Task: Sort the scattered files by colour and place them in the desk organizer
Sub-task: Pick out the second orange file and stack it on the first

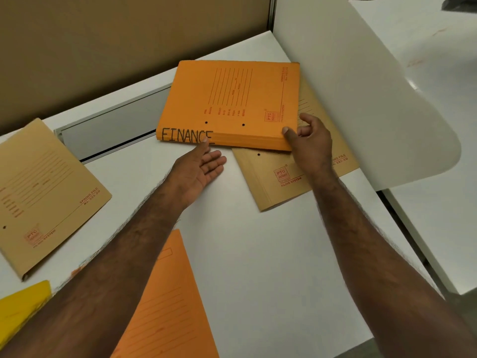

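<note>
Your left hand lies open, palm up, fingers straight, its thumb tip touching the near spine of the thick orange card file stack marked FINANCE. Far left on the white worktop lies a tan card file, with a yellow file at the near left edge and a flat orange file under your forearm. Your right hand pinches the stack's near right corner, which rests on another tan file.
</note>
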### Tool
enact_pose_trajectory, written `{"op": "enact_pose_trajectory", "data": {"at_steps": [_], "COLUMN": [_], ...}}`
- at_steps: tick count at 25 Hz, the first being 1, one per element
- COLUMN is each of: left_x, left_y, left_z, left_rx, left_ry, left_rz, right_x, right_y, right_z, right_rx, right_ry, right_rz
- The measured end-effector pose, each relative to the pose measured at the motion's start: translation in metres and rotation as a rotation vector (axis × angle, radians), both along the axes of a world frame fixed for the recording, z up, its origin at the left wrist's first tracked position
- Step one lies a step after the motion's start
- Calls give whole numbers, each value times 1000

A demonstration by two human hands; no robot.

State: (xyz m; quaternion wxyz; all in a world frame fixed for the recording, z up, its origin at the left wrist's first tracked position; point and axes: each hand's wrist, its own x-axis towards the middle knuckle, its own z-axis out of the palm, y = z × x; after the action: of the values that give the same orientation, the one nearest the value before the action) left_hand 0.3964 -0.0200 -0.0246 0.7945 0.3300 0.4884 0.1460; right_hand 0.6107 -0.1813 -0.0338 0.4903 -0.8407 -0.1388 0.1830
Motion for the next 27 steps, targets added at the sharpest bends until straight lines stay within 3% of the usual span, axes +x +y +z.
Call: {"op": "enact_pose_trajectory", "data": {"at_steps": [12, 22, 27], "left_x": [-38, -99, -140], "left_y": [-37, -81, -106], "left_z": [18, 34, 37], "left_rx": [-64, 39, 80], "left_ry": [-38, -178, -141], "left_rz": [-16, 61, 168], "right_x": [-136, -243, -281], "right_y": [-35, -59, -82], "right_z": [20, 40, 51], "right_rx": [340, 322, 299], "right_ry": [424, 269, 241], "right_rz": [68, 258, 359]}}
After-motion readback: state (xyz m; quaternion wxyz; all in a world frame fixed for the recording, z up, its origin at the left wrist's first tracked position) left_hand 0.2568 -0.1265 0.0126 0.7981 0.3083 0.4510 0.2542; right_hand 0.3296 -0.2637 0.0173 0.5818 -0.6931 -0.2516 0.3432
